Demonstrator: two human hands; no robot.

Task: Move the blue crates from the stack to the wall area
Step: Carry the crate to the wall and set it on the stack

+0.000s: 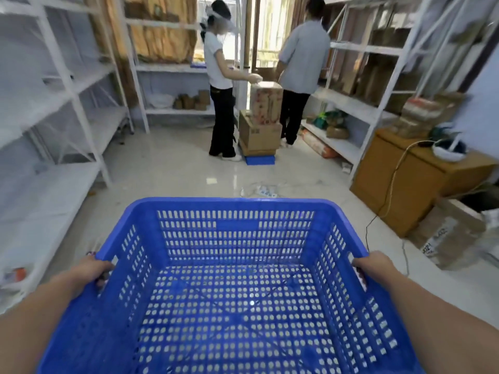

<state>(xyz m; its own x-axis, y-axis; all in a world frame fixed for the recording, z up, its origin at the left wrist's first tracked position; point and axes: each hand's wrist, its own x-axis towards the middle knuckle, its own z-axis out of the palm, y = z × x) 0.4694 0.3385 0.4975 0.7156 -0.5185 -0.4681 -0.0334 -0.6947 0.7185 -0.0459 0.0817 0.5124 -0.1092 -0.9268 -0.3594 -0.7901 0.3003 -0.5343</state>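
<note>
Blue perforated plastic crate (237,265) held off floor; left hand (90,271) fingers curled round left rim, right hand (374,267) round right rim.

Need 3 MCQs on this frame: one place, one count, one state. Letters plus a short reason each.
1. Where do the stacked cardboard boxes stand?
A. On the floor between the two people
B. On the left shelving
C. On the wooden cabinet

2. How many other people are in view?
A. One
B. Two
C. Four

3. What is the state of the blue crate?
A. Full of boxes
B. Upside down on the floor
C. Empty, held at both sides

Key: 1 A, the boxes rise from the floor between the person in white and the person in grey. 2 B, only those two show. 3 C, left hand and right hand grip its side rims, with nothing inside.
</note>
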